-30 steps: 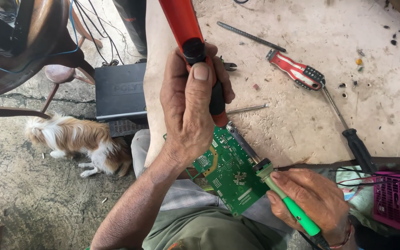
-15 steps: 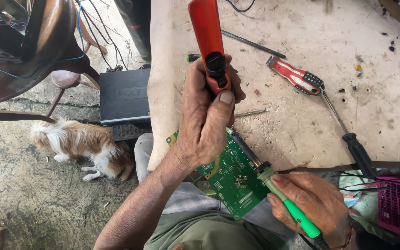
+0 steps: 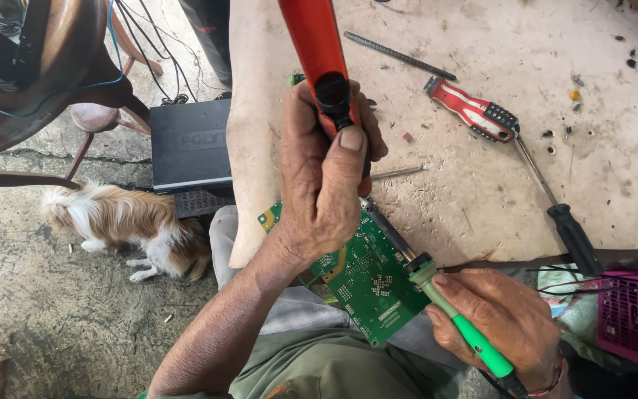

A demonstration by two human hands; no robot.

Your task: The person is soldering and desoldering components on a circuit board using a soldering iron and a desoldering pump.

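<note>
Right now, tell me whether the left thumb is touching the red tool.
Touching. The head view shows the left hand wrapped around the red tool, thumb pressed on its black button.

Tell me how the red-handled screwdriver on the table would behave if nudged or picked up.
The red-handled screwdriver looks stiff, with a straight metal shaft. Its ribbed handle would probably give a sure grip. Lying flat on the table and apart from both hands, it would likely roll a little if pushed sideways, since its handle looks rounded.

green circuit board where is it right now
In the head view the green circuit board sits low and centre at the table's near edge, below the left hand and touching the green-handled iron's tip in the right hand.
</note>
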